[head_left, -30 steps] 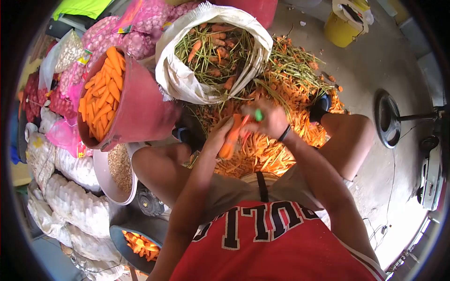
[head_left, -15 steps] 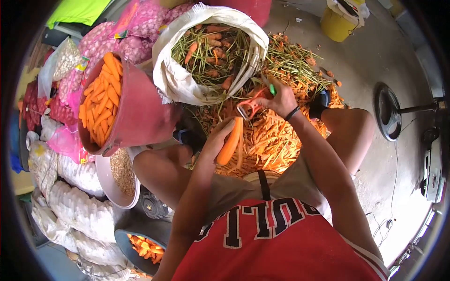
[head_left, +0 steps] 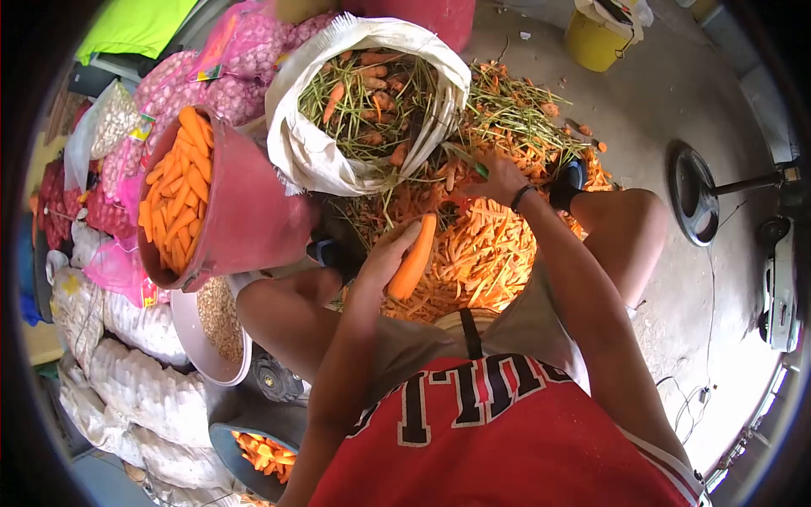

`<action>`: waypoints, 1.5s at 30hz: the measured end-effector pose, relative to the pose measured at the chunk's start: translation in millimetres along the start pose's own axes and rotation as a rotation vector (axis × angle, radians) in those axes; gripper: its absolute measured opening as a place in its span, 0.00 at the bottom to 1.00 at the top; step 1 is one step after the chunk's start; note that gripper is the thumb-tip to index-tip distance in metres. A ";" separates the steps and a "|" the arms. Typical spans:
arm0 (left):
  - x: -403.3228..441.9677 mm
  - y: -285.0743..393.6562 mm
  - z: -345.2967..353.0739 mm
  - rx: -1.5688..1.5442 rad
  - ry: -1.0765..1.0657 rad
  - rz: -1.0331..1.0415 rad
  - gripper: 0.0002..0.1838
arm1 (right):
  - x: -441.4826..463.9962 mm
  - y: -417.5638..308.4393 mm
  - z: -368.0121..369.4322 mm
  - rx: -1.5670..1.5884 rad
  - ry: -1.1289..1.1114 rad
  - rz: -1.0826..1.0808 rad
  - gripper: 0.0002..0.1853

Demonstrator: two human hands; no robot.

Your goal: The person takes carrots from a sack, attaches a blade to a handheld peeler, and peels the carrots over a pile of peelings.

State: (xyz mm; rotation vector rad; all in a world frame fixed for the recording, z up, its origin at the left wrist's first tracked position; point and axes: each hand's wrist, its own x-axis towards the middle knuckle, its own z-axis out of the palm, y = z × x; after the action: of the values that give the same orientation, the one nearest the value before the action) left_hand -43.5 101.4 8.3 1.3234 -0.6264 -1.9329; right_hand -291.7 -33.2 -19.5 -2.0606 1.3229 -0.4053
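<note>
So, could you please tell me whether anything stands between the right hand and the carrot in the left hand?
Nothing visible blocks the gap between the right hand and the carrot in the left hand; the right hand holds a tool with a green part, and peelings lie below.

Upside down across the red jersey [head_left: 498, 452], the letters "ULL" [head_left: 466, 394] read clearly, the end ones partly hidden. The pink mesh bag's [head_left: 255, 40] label [head_left: 213, 69] is illegible.

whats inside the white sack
Carrots and green stalks show in the mouth of the sack. Whatever lies beneath that top layer is covered and cannot be seen.
</note>
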 end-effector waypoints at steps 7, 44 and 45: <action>5.2 5.4 -3.5 0.217 0.070 0.316 0.21 | -17.7 -0.1 29.4 -0.216 -0.208 0.214 0.14; 8.4 -21.8 -2.4 0.688 0.181 0.310 0.26 | -58.8 -48.6 76.3 -0.093 -0.356 0.293 0.12; 0.8 -27.1 3.1 0.634 0.143 0.342 0.24 | -63.2 -47.9 71.8 -0.096 -0.442 0.353 0.12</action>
State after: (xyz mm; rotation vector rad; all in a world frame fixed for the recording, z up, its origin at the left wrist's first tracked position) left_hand -54.1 118.0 -10.6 1.5778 -1.3681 -1.3920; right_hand -245.7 62.1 -35.6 -1.7989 1.4033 0.2602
